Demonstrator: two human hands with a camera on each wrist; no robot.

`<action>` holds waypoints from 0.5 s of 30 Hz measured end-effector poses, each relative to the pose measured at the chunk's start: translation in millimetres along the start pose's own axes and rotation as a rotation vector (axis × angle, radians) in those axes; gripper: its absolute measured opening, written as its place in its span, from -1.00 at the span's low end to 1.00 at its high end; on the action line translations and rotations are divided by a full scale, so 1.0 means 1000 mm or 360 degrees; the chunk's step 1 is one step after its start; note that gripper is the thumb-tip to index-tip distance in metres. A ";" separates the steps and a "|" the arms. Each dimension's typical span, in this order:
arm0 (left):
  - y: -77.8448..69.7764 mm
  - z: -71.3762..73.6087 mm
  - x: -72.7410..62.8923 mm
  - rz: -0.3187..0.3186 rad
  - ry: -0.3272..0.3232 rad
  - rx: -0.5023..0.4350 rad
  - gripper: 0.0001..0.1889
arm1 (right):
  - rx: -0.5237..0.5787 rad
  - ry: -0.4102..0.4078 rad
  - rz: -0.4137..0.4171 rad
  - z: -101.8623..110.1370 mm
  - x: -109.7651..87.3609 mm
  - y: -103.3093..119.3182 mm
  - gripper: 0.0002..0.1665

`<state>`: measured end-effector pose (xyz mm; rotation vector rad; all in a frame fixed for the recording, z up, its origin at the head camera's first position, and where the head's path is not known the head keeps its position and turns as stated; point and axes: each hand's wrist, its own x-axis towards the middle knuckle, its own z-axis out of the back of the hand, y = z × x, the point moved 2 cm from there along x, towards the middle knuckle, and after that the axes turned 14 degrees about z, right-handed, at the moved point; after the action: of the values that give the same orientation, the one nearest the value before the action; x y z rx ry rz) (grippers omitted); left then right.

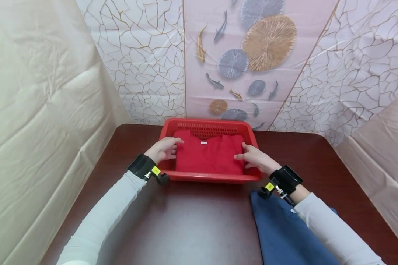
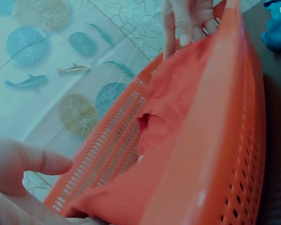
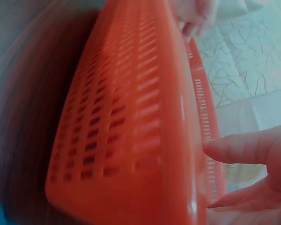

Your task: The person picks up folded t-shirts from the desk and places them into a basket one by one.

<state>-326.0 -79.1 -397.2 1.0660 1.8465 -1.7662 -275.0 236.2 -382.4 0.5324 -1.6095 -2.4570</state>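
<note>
A folded red shirt (image 1: 209, 156) with a white neck label lies inside a red plastic basket (image 1: 205, 177). My left hand (image 1: 164, 149) is at the shirt's left side, over the basket's left rim, thumb stretched out and apart from the fingers. On the opposite side, my right hand (image 1: 255, 157) reaches over the right rim, its fingertips at the shirt's edge. In the left wrist view, the left thumb (image 2: 47, 161) is straight, while the lower fingers are partly hidden by the shirt. The right wrist view shows the right thumb (image 3: 236, 147) extended beside the rim.
A folded blue garment (image 1: 285, 232) lies on the dark brown table (image 1: 185, 224) at the front right, partly under my right forearm. Behind the basket hangs a patterned wall covering (image 1: 232, 62). Pale cloth (image 1: 53, 92) rises along the left side.
</note>
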 end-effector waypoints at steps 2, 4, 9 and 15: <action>-0.004 0.002 -0.007 -0.0061 -0.0056 0.0041 -0.36 | -0.0133 0.0003 0.0039 0.001 -0.006 0.005 -0.02; -0.006 0.001 -0.014 -0.0142 -0.0129 0.0134 -0.23 | -0.0359 0.0022 0.0106 0.002 -0.010 0.010 -0.05; -0.005 -0.013 -0.022 -0.0468 -0.0347 0.0734 -0.25 | -0.1120 0.0026 0.0390 -0.004 -0.011 0.020 -0.21; 0.010 -0.042 -0.017 -0.0809 -0.0395 0.1932 -0.45 | -0.1471 0.0237 0.0589 -0.022 0.002 0.009 -0.28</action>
<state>-298.6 -44.0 -385.8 0.6031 0.7916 -3.2740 -268.9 213.4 -382.8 0.2202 -0.3487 -2.4318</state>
